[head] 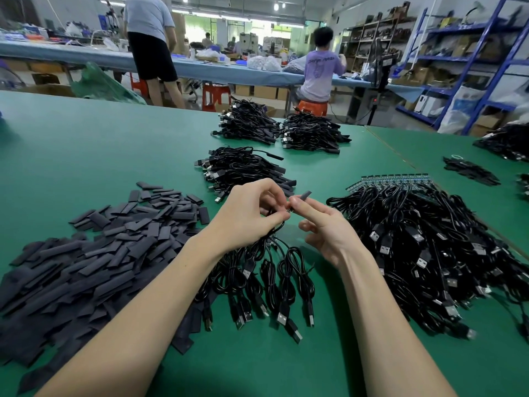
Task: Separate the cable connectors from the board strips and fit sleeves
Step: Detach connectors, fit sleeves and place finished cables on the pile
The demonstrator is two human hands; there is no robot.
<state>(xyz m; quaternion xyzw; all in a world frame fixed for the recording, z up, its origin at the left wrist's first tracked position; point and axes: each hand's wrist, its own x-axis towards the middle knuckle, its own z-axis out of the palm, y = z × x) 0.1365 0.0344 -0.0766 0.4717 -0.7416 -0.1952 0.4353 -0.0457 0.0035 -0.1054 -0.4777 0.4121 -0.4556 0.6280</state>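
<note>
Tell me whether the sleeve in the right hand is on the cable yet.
Not yet: the sleeve sticks up free from the right hand.

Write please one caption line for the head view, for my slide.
Right hand pinches a black sleeve beside the left hand gripping cables, over the green table.

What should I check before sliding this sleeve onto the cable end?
1. Sleeve pinched in right hand: ok.
2. Cable bundle held by left hand: ok.
3. Cable end lined up with sleeve opening: cannot tell, fingers hide it.
4. Cable end free of its board strip: cannot tell.
5. Spare sleeves pile at left: ok.
6. Finished pile straight ahead on the table: ok.
</note>
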